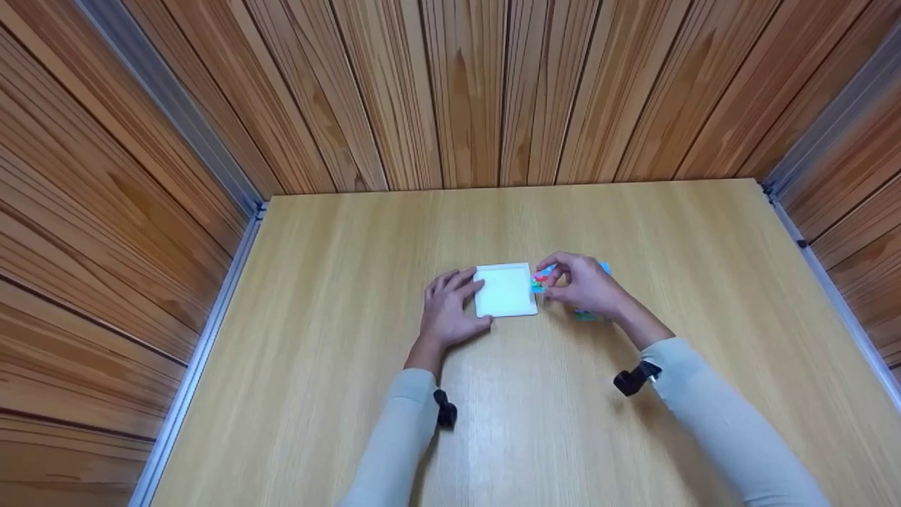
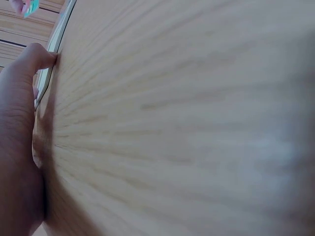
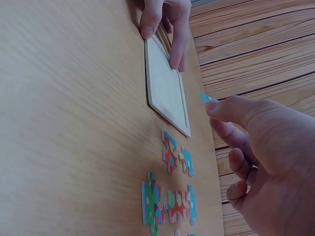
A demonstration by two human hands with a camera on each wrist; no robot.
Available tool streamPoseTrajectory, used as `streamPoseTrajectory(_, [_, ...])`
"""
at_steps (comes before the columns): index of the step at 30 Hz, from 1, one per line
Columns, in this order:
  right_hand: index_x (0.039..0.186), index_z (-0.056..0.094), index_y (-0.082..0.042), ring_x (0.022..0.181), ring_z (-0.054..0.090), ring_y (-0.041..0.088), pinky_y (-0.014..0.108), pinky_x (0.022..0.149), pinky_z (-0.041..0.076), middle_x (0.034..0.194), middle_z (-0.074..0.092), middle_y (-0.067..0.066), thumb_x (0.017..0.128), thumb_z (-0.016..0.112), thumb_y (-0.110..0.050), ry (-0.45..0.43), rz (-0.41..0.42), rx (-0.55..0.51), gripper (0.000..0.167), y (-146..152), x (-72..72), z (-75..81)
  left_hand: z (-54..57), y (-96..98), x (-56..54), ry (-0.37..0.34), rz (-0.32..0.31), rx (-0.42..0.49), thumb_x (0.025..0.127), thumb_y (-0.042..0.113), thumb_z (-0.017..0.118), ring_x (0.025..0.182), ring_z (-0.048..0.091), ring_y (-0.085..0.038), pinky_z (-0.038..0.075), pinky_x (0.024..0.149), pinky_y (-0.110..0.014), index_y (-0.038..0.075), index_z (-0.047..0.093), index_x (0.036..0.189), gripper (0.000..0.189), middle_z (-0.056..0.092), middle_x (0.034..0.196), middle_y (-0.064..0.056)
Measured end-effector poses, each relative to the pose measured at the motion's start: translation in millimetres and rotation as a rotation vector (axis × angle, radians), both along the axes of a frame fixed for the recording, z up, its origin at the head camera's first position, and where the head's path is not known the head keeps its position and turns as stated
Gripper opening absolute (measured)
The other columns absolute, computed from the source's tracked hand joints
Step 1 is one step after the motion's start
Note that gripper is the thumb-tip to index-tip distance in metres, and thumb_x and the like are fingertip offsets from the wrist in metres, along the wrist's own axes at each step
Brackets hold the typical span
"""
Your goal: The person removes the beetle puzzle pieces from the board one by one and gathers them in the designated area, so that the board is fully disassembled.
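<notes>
A white square puzzle tray point(image 1: 505, 290) with a raised rim lies on the table, and its inside is plain white. My left hand point(image 1: 450, 310) holds it at the left side, thumb at the near corner and fingertips on the far rim. Above the table to the tray's right, my right hand point(image 1: 586, 285) pinches a small jigsaw piece point(image 3: 204, 97) between thumb and forefinger; blue shows on it. Below that hand, several colourful jigsaw pieces point(image 3: 170, 152) lie beside the tray, partly hidden by the hand in the head view.
More pieces, one green and blue point(image 3: 149, 204) and one red point(image 3: 177, 206), lie farther from the tray. The light wooden table point(image 1: 338, 352) is bordered by wood-plank walls point(image 1: 464, 91) and a metal rail point(image 1: 204, 338) on the left.
</notes>
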State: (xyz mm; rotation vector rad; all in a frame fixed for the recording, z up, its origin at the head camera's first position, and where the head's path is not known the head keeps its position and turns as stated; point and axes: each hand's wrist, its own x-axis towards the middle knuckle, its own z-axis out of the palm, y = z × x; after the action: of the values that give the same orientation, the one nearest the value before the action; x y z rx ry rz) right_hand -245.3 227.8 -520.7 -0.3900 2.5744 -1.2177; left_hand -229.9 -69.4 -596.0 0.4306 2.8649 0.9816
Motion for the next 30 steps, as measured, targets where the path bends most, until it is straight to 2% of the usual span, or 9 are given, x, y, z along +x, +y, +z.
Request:
streamPoseTrajectory(7, [0.134,0.072,-0.001,0.089,0.063,0.017,0.019,0.073,0.049,0.105,0.076,0.015,0.097,0.084,-0.002,0.043,0.026,-0.013,0.039,11.3,6.5,-1.7,1.0,-0.4,-1.4,0.002,0.003,0.018,0.090,0.051,0.080,0.170,0.032,-0.037,0.018,0.141,-0.065,0.019,0.065,0.160,0.079,0.047,0.180,-0.001])
streamPoseTrajectory(16, [0.134,0.074,0.000,0.094,0.066,0.016,0.017,0.081,0.053,0.104,0.078,0.016,0.096,0.086,-0.002,0.065,0.053,0.010,0.040,20.3,17.3,-11.4,0.9,0.1,-0.2,0.001,0.006,0.017,0.089,0.051,0.080,0.169,0.033,-0.038,0.018,0.141,-0.066,0.018,0.066,0.159,0.078,0.048,0.180,-0.002])
streamPoseTrajectory(18, [0.133,0.074,0.000,0.092,0.066,0.015,0.016,0.080,0.054,0.103,0.077,0.016,0.095,0.086,-0.001,0.062,0.058,0.012,0.039,20.8,18.9,-14.5,0.6,0.0,-0.4,0.007,0.005,0.016,0.089,0.050,0.079,0.169,0.034,-0.038,0.019,0.140,-0.066,0.018,0.067,0.158,0.077,0.049,0.179,-0.003])
streamPoseTrajectory(23, [0.128,0.073,0.002,0.083,0.064,0.012,0.018,0.067,0.053,0.098,0.075,0.016,0.094,0.084,0.004,0.051,0.069,0.001,0.036,21.8,23.4,-22.2,0.9,0.3,-0.8,0.012,0.002,0.010,0.089,0.050,0.079,0.168,0.036,-0.038,0.019,0.140,-0.066,0.018,0.066,0.158,0.078,0.049,0.179,-0.003])
streamPoseTrajectory(25, [0.127,0.073,0.003,0.081,0.063,0.010,0.018,0.065,0.052,0.097,0.075,0.015,0.093,0.085,0.005,0.053,0.068,0.002,0.036,22.5,25.4,-24.9,1.2,0.6,-0.5,0.009,0.002,0.006,0.089,0.050,0.079,0.168,0.035,-0.038,0.019,0.140,-0.066,0.018,0.066,0.159,0.078,0.049,0.179,-0.003])
streamPoseTrajectory(30, [0.125,0.075,0.002,0.083,0.061,0.009,0.017,0.071,0.049,0.096,0.075,0.014,0.092,0.085,0.004,0.058,0.078,0.012,0.035,23.6,28.9,-31.6,0.5,1.7,1.0,-0.008,0.007,-0.005,0.090,0.051,0.079,0.169,0.033,-0.036,0.018,0.141,-0.064,0.019,0.065,0.160,0.078,0.048,0.180,-0.001])
